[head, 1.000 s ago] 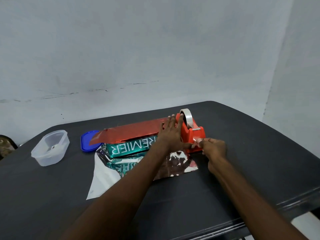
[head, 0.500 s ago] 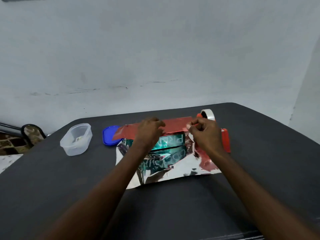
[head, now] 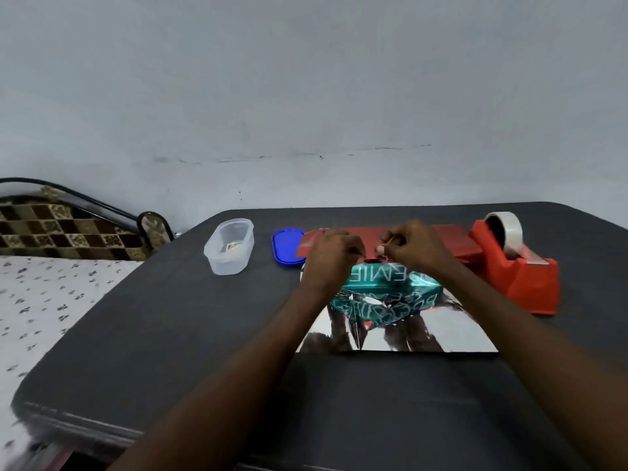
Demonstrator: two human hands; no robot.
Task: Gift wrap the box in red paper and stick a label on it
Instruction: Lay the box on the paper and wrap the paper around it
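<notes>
Dispenser [head: 516, 266] now clear; box [head: 390, 278] half-wrapped

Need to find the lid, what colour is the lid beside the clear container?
Blue lid, seen in the head view.

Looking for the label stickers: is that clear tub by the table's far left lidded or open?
Open. The clear tub has no lid on; a blue lid lies flat on the table beside it.

Soft, even, rather dim light, no hard shadows. The silver sheet [head: 441, 331] mirrors the arms with glare. Wide-angle bending curves the counter [head: 170, 334] edges; bottom-left corner smears into blur.
</notes>
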